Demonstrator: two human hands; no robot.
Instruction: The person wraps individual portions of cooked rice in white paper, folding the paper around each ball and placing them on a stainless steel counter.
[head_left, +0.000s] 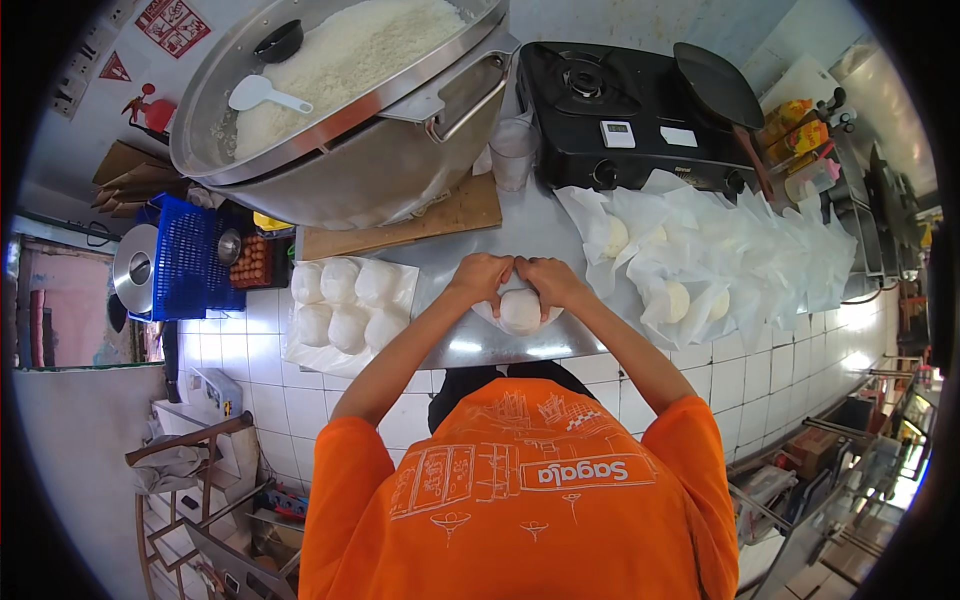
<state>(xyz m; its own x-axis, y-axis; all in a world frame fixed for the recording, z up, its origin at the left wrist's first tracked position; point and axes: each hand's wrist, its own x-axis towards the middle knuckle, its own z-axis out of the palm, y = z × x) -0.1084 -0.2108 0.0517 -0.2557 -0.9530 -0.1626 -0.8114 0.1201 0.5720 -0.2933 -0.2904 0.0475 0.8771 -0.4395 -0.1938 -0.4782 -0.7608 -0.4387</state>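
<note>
Directly before me, a round white ball (520, 311), perhaps rice, rests on a sheet of thin wrapping on the steel table. My left hand (482, 279) and my right hand (551, 281) grip the sheet's far side, one at each side of the ball, their fingers nearly meeting beyond it. Several white balls (343, 283) sit in rows on a plastic sheet at the left. On the right, many pale balls (674, 301) lie in loosely opened translucent wrappers (750, 255).
A large metal tub (352, 180) of white rice (360, 60) holds a white scoop (266, 95) and a black bowl (279, 42). A wooden board (465, 210) lies beneath it. A plastic cup (513, 154) stands beside a black gas stove (637, 120) bearing a pan (718, 86).
</note>
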